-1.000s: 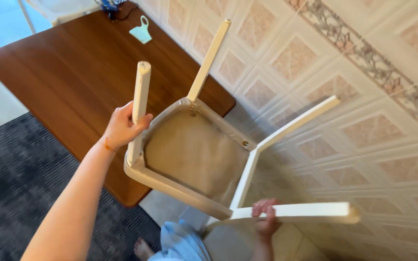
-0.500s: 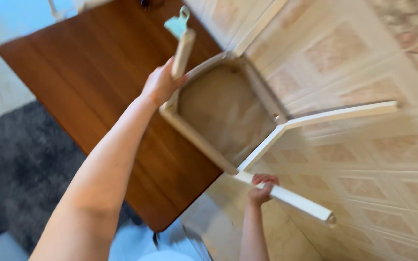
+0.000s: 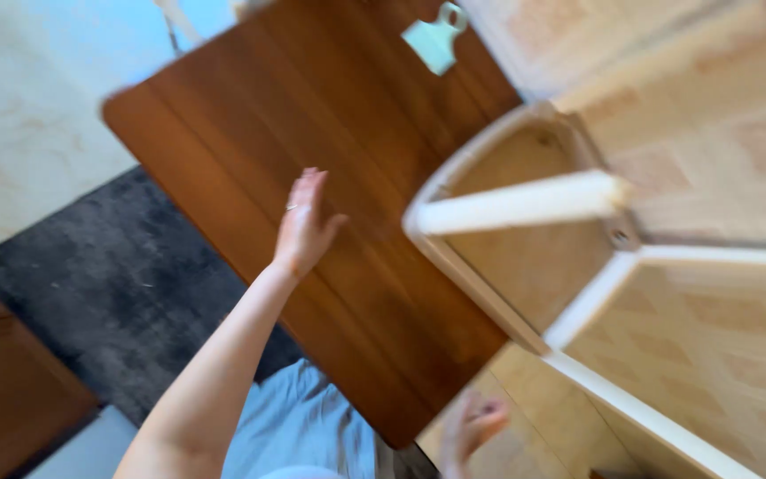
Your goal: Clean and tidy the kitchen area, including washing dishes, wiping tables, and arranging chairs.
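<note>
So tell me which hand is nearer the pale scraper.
Left. The left hand is open above the tabletop, below-left of the scraper; the right hand is far below, past the table's near edge.

Bright daylight from upper left, glare on pale floor [image 3: 19, 115]; heavy motion blur throughout, worst on right hand [image 3: 474, 424] and chair [image 3: 525, 204].

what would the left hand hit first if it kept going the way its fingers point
The left hand is open, fingers pointing up and away over the brown wooden table. Straight on, it would likely meet the tabletop itself; the pale teal object lies off to the right. Depth is blurred, so this is uncertain.
</note>
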